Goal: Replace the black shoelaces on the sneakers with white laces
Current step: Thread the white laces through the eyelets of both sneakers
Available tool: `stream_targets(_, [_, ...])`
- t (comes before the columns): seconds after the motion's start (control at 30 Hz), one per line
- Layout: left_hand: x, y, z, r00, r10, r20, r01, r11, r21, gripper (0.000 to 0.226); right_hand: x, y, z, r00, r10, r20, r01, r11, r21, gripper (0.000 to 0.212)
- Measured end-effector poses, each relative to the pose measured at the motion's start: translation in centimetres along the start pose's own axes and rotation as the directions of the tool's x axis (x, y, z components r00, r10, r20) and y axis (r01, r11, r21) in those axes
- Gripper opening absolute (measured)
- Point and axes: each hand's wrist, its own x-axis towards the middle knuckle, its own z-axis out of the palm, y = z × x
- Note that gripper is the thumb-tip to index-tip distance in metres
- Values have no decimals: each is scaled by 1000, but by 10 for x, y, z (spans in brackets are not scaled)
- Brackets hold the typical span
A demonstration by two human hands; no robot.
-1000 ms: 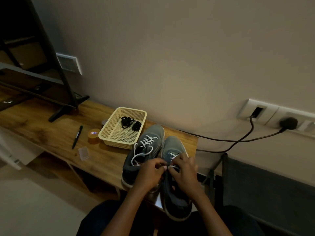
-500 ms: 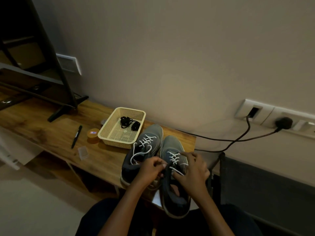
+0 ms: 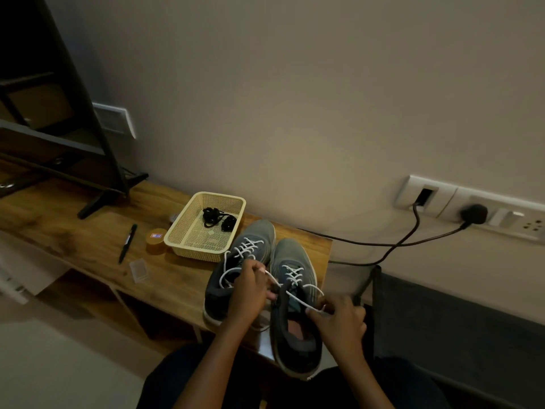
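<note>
Both hands are in at the near edge of the wooden worktop (image 3: pixel 88 228), where the two grey sneakers stand side by side, toes to the wall. The left hand (image 3: pixel 250 293) is curled over the mouth of the left sneaker (image 3: pixel 258 231), fingertips pinching one end of a white lace (image 3: pixel 295 296). The right hand (image 3: pixel 342 320), out beside the right sneaker (image 3: pixel 290 253), pinches the other end between thumb and finger. That lace runs taut between them, slanting across the right sneaker's opening, with white crosses already threaded up its front. The left sneaker shows white crosses too, and a slack loop hanging off its side. Just beyond the toes, a cream mesh basket (image 3: pixel 197 252) holds the black laces (image 3: pixel 216 216) in a bundle. Left of it lie a round tin (image 3: pixel 155 240), a pen (image 3: pixel 128 242) and a small clear case (image 3: pixel 138 270).
</note>
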Motion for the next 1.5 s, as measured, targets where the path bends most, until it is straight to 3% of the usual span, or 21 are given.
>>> stream_targets(0.07, [0, 4, 1, 1000, 6, 8, -5, 996, -90, 16, 2, -2, -3, 999, -28, -30, 27, 1000, -3, 17])
stream_targets(0.17, [-2, 12, 1, 997, -61, 39, 68, 971, -228, 11, 7, -10, -7, 969, -196, -148, 186, 980, -77, 11])
stream_targets(0.23, [-3, 11, 1, 997, -64, 49, 71, 987, -145, 10, 11, -17, -7, 935, -297, -195, 285, 954, -88, 6])
stream_targets(0.3, [-6, 7, 0, 998, 11, 58, -14, 998, 68, 8, 13, -22, -2, 919, -335, -210, 326, 942, -77, 7])
stream_targets(0.47, [-10, 2, -2, 982, 170, 86, -190, 890, 414, 14, 12, -20, 9, 953, -261, -153, 259, 965, -38, 20])
stream_targets(0.83, [-17, 7, -6, 964, 261, -43, -182, 771, 610, 12, 10, -14, 14, 967, -183, -180, 168, 981, -93, 16])
stream_targets(0.93, [-21, 16, -16, 935, 321, -150, -146, 736, 662, 16, 9, -13, 14, 967, -170, -191, 155, 984, -87, 14])
stream_targets(1.1, [-25, 17, -32, 864, 366, -345, -66, 762, 644, 11, 8, -15, 14, 969, -166, -183, 154, 985, -77, 17])
stream_targets(1.2, [-25, 16, -29, 911, 354, -210, -131, 734, 667, 16, 9, -16, 14, 968, -171, -183, 161, 985, -67, 19])
stream_targets(1.33, [-24, 10, -14, 960, 278, 23, -195, 610, 768, 17, 11, -15, 15, 969, -161, -186, 153, 986, -59, 20])
stream_targets(1.5, [-20, 9, -2, 975, 220, 28, -154, 582, 798, 12, 12, -15, 16, 974, -146, -175, 139, 989, -52, 22])
